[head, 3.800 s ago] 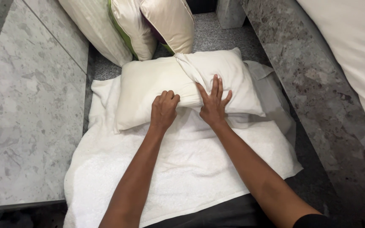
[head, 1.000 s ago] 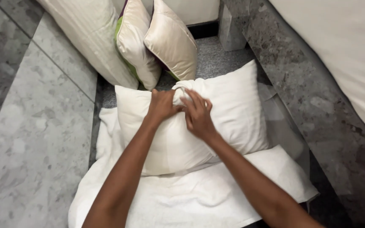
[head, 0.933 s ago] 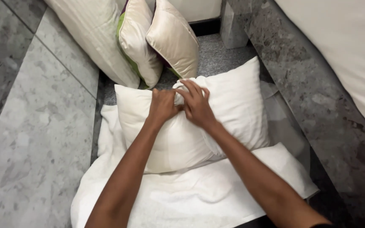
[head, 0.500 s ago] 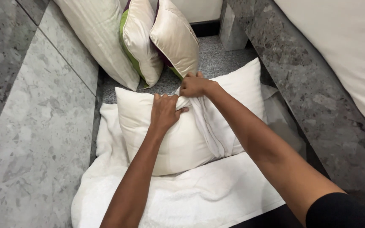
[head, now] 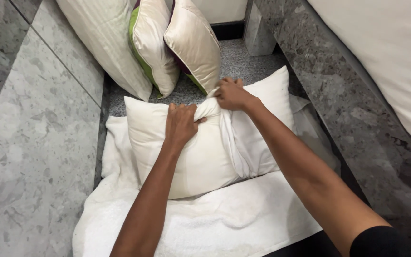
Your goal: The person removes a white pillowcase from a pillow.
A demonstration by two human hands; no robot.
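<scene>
White cotton fills the middle of our view: a white pillow [head: 200,143] lies on a white towel [head: 205,219] spread over the speckled grey floor [head: 243,62], in the narrow lane between a grey stone slab [head: 29,143] at nine o'clock and a white mattress [head: 386,57] on its stone base at two o'clock. Our left hand [head: 181,124] rests on the pillow's upper middle, its grip pressed together around a bunched fold of the pillowcase. Our right hand [head: 231,93], at one o'clock from the left, has its grip pinched shut on the case's far edge, and a taut ridge of cloth runs down from it toward five o'clock.

To handle this well, in our judgement, we should keep the left hand bearing down so the filling cannot slide, and draw the cloth with the right in one even pull along that ridge instead of short tugs. Both pinches should sit close to the seam, where the fabric is strongest. We would also keep the pillow centred on the towel so it stays off the bare floor.

Three upright cushions [head: 193,45], cream and green, lean at twelve o'clock, just beyond our right knuckles; we should not knock them.
</scene>
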